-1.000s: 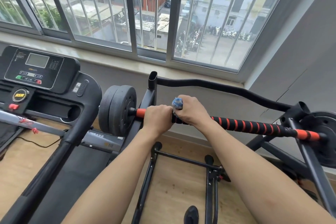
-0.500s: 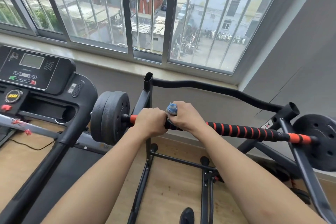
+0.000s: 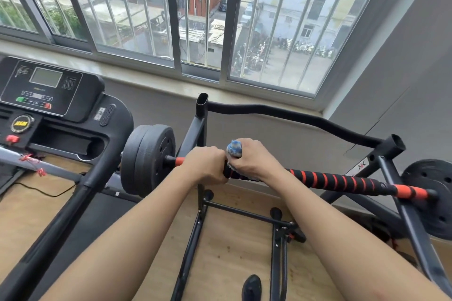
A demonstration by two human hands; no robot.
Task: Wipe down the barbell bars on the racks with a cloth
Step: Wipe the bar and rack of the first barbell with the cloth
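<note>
- across the black steel rack [image 3: 201,127] below the window lies the black barbell bar with orange-red spiral stripes [image 3: 342,183]. its long axis runs left to right through the view and dips a little toward the right. a black round weight plate [image 3: 146,160] sits on the left end and another [image 3: 431,199] on the right.
- the left hand [image 3: 208,166] has its fingers curled over the bare bar, just inside the orange collar by the left plate, apparently to steady it.
- the right hand [image 3: 254,162] touches the left hand's side and wraps the bar through a crumpled blue-and-white cloth [image 3: 234,148]. a tuft of cloth pokes up by the thumb and a fringe shows under the palm.
- almost the whole striped length lies to the right of the cloth, so the right hand is the nearer one. the next stroke likely calls for a slide rightward along the axis, with the left hand keeping the bar from rolling.
- the short stretch under the left hand looks reachable only once that grip moves.
- a black treadmill with a grey screen [image 3: 46,78] stands just beside the left plate.
</note>
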